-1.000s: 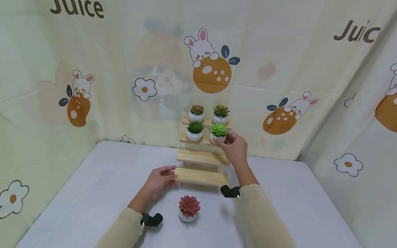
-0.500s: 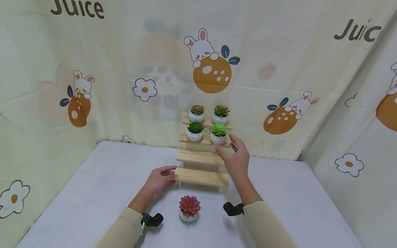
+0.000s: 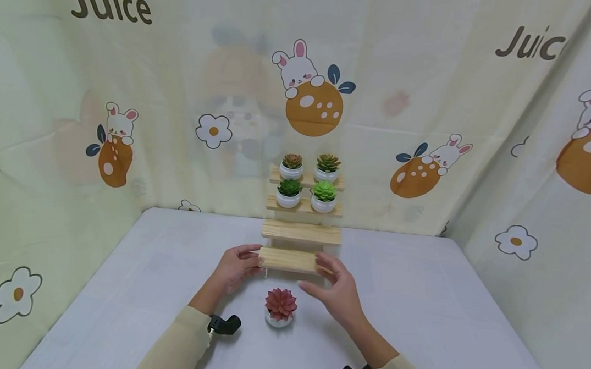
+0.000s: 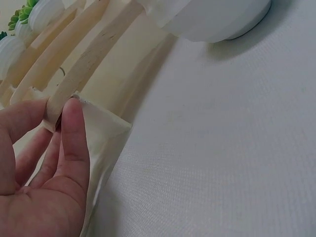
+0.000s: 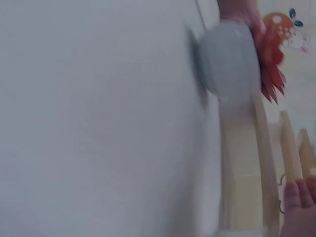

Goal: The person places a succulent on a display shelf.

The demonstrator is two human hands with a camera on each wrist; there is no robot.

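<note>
My left hand (image 3: 234,269) pinches the left end of the lowest step of a wooden tiered plant stand (image 3: 293,232); the left wrist view shows thumb and fingers on the board's end (image 4: 74,74). My right hand (image 3: 339,294), fingers apart and holding nothing, hovers in front of that step's right end. Left of it, on the table, stands a red potted succulent (image 3: 280,305) in a white pot (image 5: 229,59). A bright green succulent (image 3: 324,194) and a dark green succulent (image 3: 289,192) sit on the second step from the top.
On the top step stand a brownish succulent (image 3: 292,165) and an olive-green succulent (image 3: 327,166). The white table (image 3: 414,300) extends to both sides. A printed curtain (image 3: 182,64) hangs behind the stand and along the sides.
My right hand has let go of the bright green succulent on the second step and moved down toward the red one. My left hand stays on the lowest step.
</note>
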